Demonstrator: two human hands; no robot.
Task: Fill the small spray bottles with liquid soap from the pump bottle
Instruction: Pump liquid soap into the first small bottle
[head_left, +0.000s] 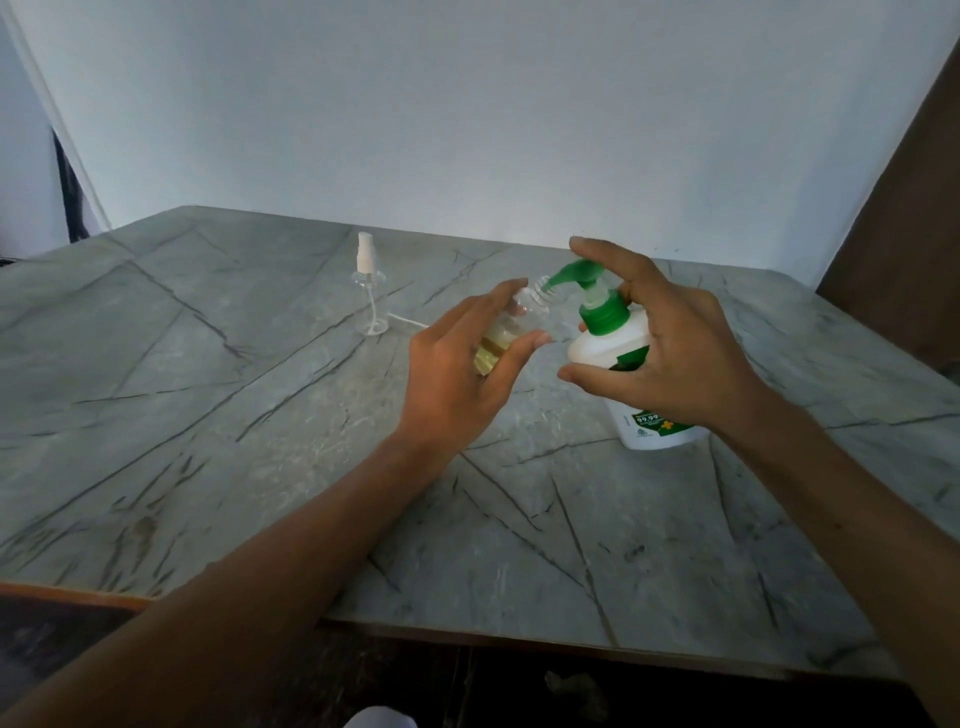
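A grey table (208, 467) is spreading wide, its near edge under both forearms. The left hand (457, 374) is gripping a tilted spray bottle (525, 318) at the nozzle of the pump bottle (597, 349). The right hand (670, 358) is clasping it, forefinger on the pump. Farther left, a second spray bottle (370, 293) is standing.

A small clear spray bottle (524, 317), its cap off, lies tilted in the left hand's (457, 374) grip. Pale yellow liquid sits in its lower part and its open threaded neck points up at the nozzle tip. The pump bottle (605, 343) is white with a green collar, a green pump head (574, 273) and a green label. It stands on its base within the right hand's (670, 353) grip, spout touching that neck. Beyond the left-hand grip, a second spray bottle (370, 296), clear with a white spray top, stands upright.
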